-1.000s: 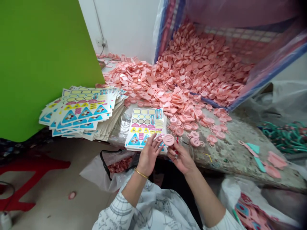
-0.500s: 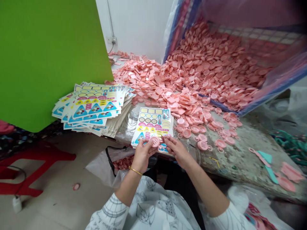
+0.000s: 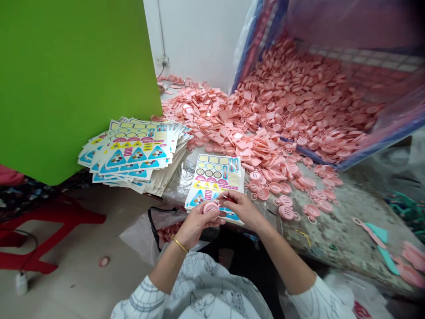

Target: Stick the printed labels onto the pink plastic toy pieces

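My left hand [image 3: 195,222] is closed round a small round pink plastic piece [image 3: 211,207], held just above the near edge of a colourful sticker sheet [image 3: 215,177] on the table. My right hand [image 3: 241,208] pinches something thin and red against that pink piece; I cannot make out what it is. Both hands meet over the sheet's lower edge. Several round slotted pink pieces [image 3: 286,212] lie on the table just right of my hands.
A fanned stack of sticker sheets [image 3: 133,153] lies at the left by a green board [image 3: 73,79]. A big heap of pink parts [image 3: 282,106] spills from a plastic-lined bin at the back. An open bag of pink pieces [image 3: 166,230] hangs below; a red stool [image 3: 49,221] stands left.
My hands have come down and closer together over the sheet's near edge. The pink piece, earlier held up flat between both hands, is now gripped in my left hand with the right pinching at it.
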The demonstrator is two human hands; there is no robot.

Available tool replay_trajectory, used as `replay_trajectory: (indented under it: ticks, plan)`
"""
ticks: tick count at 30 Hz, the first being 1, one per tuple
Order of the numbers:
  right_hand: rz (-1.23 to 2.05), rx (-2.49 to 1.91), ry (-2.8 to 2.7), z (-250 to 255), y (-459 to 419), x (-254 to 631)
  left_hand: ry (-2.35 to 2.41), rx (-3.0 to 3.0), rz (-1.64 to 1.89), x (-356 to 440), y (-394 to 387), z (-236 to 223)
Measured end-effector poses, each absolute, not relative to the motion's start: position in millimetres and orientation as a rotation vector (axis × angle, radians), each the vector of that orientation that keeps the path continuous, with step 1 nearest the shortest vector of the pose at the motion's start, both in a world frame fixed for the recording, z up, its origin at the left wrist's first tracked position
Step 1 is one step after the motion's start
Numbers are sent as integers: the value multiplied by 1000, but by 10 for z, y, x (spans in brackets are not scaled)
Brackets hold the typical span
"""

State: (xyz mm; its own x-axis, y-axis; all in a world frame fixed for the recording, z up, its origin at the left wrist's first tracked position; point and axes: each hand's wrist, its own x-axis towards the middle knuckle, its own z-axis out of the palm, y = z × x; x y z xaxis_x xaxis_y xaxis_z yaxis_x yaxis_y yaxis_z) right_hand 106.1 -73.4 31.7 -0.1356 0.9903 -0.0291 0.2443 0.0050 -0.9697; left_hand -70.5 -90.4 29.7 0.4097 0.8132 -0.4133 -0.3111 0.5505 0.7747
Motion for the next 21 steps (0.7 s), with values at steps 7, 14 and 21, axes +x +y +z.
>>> replay_trajectory:
  ticks: [7, 14, 21]
  plan:
    - [585, -1676, -1669, 209, 80, 825, 907, 410, 1177, -655, -417, 201]
    - [224, -1915, -1801, -123, 373, 570, 985, 274, 1190, -563, -244, 9]
    - [189, -1911, -1748, -240, 297, 591, 1021, 274, 1183, -562, -239, 24]
